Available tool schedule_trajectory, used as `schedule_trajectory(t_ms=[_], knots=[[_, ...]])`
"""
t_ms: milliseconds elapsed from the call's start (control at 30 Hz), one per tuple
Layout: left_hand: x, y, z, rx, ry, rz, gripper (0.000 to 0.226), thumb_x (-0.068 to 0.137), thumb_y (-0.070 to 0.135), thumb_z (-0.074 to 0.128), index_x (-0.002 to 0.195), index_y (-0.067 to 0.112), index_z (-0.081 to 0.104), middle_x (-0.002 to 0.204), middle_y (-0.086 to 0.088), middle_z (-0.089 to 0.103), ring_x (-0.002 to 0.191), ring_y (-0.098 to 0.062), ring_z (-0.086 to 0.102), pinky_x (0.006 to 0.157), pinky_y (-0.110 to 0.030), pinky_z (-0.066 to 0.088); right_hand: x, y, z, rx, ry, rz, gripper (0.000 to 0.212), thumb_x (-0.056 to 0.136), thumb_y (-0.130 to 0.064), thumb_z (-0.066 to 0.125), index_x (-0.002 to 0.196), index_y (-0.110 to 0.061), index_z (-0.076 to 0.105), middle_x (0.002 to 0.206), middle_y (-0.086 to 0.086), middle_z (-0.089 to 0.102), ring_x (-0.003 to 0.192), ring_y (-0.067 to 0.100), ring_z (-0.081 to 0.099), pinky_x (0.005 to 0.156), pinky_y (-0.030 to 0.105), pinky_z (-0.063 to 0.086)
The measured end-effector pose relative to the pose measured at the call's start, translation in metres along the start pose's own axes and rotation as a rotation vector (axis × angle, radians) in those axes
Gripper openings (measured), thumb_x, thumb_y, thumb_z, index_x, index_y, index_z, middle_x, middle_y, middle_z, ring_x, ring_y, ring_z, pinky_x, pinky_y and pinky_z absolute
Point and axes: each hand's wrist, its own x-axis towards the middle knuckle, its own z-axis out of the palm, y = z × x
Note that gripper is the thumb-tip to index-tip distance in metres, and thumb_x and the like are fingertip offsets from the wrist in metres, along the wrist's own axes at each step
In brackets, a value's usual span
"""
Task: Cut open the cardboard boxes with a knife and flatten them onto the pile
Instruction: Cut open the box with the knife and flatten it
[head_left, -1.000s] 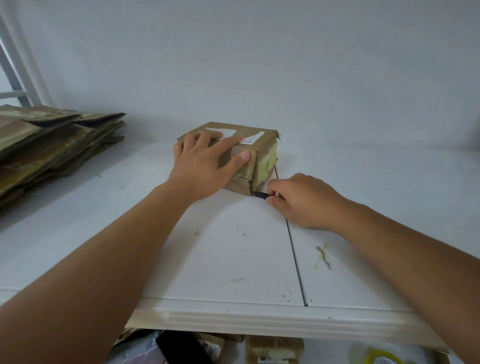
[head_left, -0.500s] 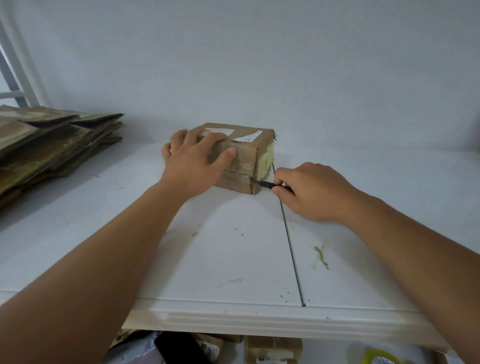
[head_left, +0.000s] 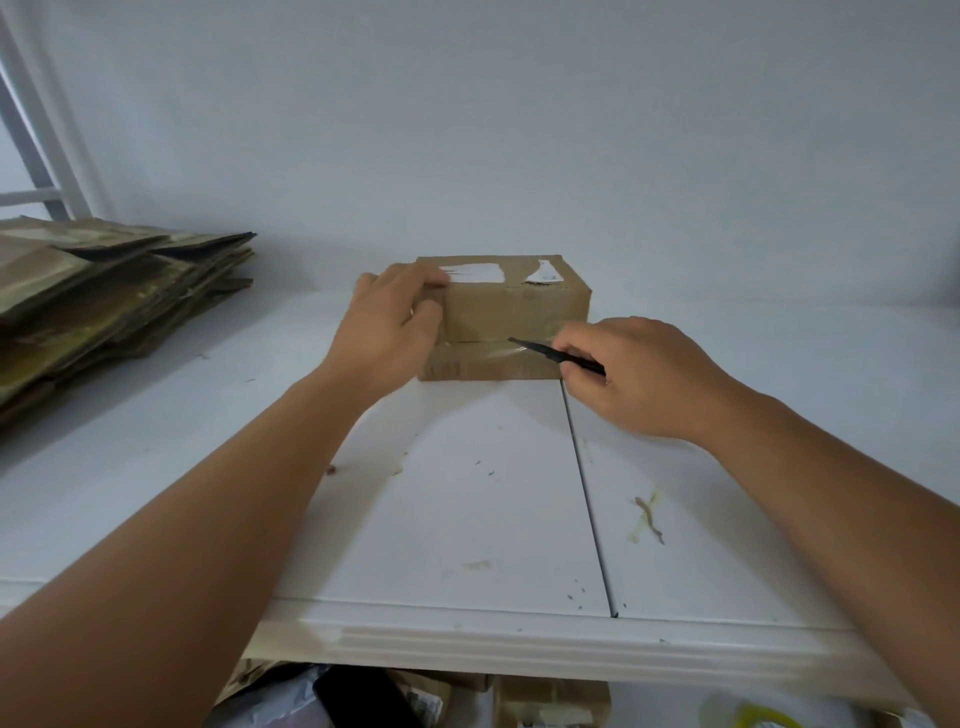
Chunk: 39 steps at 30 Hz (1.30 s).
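A small brown cardboard box (head_left: 511, 312) with torn white label scraps on top sits on the white table (head_left: 467, 519), its taped front seam facing me. My left hand (head_left: 387, 325) grips the box's left end, fingers curled over the top corner. My right hand (head_left: 639, 376) holds a thin black knife (head_left: 553, 353) whose tip touches the front seam near the middle. A pile of flattened cardboard (head_left: 104, 291) lies at the table's far left.
A white wall stands right behind the box. A seam (head_left: 587, 493) splits the tabletop into two panels, with small stains and crumbs on it. Below the front edge lie more boxes (head_left: 550, 701), dark packaging and a yellow ring (head_left: 763, 719).
The box has been turned so its long taped face now faces me. My left hand shifted to its left end. The knife moved from the right corner onto the front seam.
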Motion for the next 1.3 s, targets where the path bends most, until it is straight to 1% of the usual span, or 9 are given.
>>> schedule_trajectory(t_ms=[133,233,367,567,667,767,900,1067,1300], knots=[[-0.004,0.006,0.001,-0.125,-0.059,0.109,0.052,0.085,-0.010,0.043,0.124,0.017,0.064,0.114,0.008,0.053,0.105,-0.015,0.048,0.101,-0.030,0.040,0.002,0.000,0.004,-0.036,-0.001,-0.068,0.009,0.097,-0.025,0.049,0.096,-0.023,0.057,0.076,-0.009,0.052,0.072,0.022,0.049,0.059,0.035,0.042],[-0.006,0.006,-0.002,-0.010,-0.137,0.219,0.073,0.075,-0.021,0.040,0.128,0.025,0.061,0.121,0.012,0.047,0.120,-0.023,0.040,0.108,-0.034,0.031,0.003,-0.001,0.007,-0.093,-0.001,-0.116,0.014,0.100,-0.025,0.046,0.101,-0.020,0.059,0.082,-0.007,0.056,0.078,0.020,0.050,0.060,0.035,0.042],[-0.005,0.001,-0.006,0.124,-0.210,0.240,0.074,0.076,-0.003,0.050,0.137,0.038,0.050,0.133,0.021,0.039,0.134,-0.024,0.029,0.115,-0.043,0.021,0.002,-0.003,0.010,-0.123,0.013,-0.123,0.018,0.101,-0.026,0.045,0.107,-0.020,0.061,0.087,-0.005,0.056,0.082,0.020,0.051,0.062,0.036,0.046],[0.001,-0.013,-0.002,0.125,-0.343,0.236,0.086,0.079,0.022,0.081,0.148,0.042,0.033,0.155,0.009,0.024,0.144,-0.019,0.025,0.118,-0.045,0.026,0.002,-0.004,0.014,-0.142,0.024,-0.091,0.022,0.102,-0.029,0.043,0.117,-0.024,0.059,0.090,-0.009,0.051,0.089,0.018,0.051,0.062,0.036,0.047],[0.001,-0.014,0.002,0.069,-0.364,0.214,0.094,0.078,0.013,0.081,0.150,0.042,0.027,0.152,0.013,0.019,0.125,-0.009,0.042,0.103,-0.025,0.042,0.004,-0.005,0.016,-0.150,0.032,-0.092,0.023,0.102,-0.028,0.044,0.118,-0.024,0.059,0.090,-0.008,0.050,0.089,0.020,0.052,0.060,0.035,0.047],[0.000,-0.009,0.007,0.068,-0.338,0.202,0.095,0.079,0.011,0.081,0.153,0.031,0.024,0.146,0.016,0.021,0.099,-0.003,0.053,0.080,-0.005,0.044,0.004,-0.007,0.016,-0.165,0.060,-0.101,0.020,0.101,-0.025,0.049,0.116,-0.021,0.062,0.089,-0.003,0.054,0.085,0.022,0.053,0.056,0.033,0.044],[-0.002,-0.003,0.010,-0.006,-0.336,0.172,0.090,0.080,0.008,0.079,0.152,0.029,0.027,0.138,0.022,0.022,0.074,-0.002,0.064,0.073,-0.016,0.053,0.005,-0.008,0.017,-0.180,0.071,-0.116,0.018,0.100,-0.023,0.052,0.113,-0.018,0.063,0.088,-0.001,0.055,0.083,0.023,0.053,0.052,0.032,0.042],[-0.002,0.000,0.011,-0.051,-0.358,0.150,0.087,0.082,0.002,0.075,0.151,0.029,0.029,0.142,0.016,0.023,0.067,-0.010,0.067,0.082,-0.036,0.057,0.006,-0.008,0.016,-0.174,0.075,-0.113,0.019,0.100,-0.023,0.051,0.113,-0.018,0.064,0.089,-0.001,0.056,0.084,0.022,0.051,0.055,0.036,0.047],[-0.003,0.002,0.014,-0.076,-0.351,0.179,0.085,0.081,-0.005,0.072,0.151,0.022,0.032,0.142,0.011,0.024,0.078,-0.023,0.064,0.080,-0.030,0.055,0.008,-0.012,0.018,-0.166,0.063,-0.113,0.021,0.101,-0.025,0.049,0.116,-0.019,0.063,0.091,-0.001,0.055,0.086,0.022,0.051,0.056,0.035,0.046]])
